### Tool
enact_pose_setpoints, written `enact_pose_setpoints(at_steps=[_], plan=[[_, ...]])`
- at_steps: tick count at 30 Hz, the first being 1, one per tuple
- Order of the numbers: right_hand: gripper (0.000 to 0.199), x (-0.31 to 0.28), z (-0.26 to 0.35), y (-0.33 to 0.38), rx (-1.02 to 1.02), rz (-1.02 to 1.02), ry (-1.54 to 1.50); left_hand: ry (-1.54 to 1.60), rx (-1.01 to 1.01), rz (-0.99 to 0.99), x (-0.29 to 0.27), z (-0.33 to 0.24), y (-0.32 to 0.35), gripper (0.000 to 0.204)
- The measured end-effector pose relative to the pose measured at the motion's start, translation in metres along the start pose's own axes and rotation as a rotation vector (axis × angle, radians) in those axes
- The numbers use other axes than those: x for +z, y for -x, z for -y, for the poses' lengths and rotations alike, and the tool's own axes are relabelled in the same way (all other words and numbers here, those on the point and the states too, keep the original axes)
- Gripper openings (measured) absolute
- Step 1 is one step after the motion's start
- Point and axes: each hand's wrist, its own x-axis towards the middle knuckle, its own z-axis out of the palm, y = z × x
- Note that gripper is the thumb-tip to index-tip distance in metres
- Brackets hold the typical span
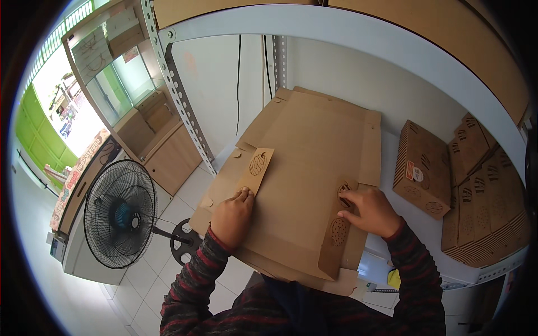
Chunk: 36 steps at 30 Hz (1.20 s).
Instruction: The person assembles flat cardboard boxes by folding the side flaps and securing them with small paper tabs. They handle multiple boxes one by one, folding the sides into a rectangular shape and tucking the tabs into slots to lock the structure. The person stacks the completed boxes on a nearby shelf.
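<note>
Brown cardboard forms the wide box blank (302,162), lying spread out on a white shelf (417,229) in front of the person; a narrow printed flap (261,161) sits folded inward on the blank's left side, and a longer printed flap (329,255) lies inward on its right side; the left hand (232,215) rests at the blank's left edge, fingers curled down onto the near end of the shorter flap; the right hand (372,210) is over the blank's right edge, index finger and thumb spaced along the longer flap, touching it; the two hands are well apart, and whether either one grips or only presses, I cannot tell; right of the blank stands a printed brown box (423,165), with more stacked boxes (485,218) beyond it; left of the blank are a black standing fan (120,210) and, farther back, a wooden cabinet (174,159) with glass above its door.
</note>
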Motion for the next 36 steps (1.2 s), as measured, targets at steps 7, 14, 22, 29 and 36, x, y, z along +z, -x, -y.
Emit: enact_pose_setpoints(at_steps=[7, 14, 22, 29, 36], plan=[[0.026, -0.015, -0.064, 0.003, 0.316, -0.377, -0.257, 0.561, -0.156, -0.06, -0.041, 0.023, -0.003, 0.037], [0.024, 0.008, -0.095, 0.006, 0.431, -0.419, -0.018, 0.822, -0.325, -0.132, -0.012, 0.081, 0.012, 0.037], [0.016, 0.003, -0.087, -0.006, 0.393, -0.537, -0.178, 0.901, -0.333, -0.068, -0.015, 0.076, 0.02, 0.035], [0.048, 0.005, -0.07, -0.009, 0.207, -0.453, -0.363, 1.375, -0.218, 0.369, -0.048, 0.062, 0.009, 0.053], [0.063, 0.003, -0.066, -0.01, 0.167, -0.174, -0.259, 1.224, -0.422, 0.391, -0.021, 0.094, -0.034, 0.059]])
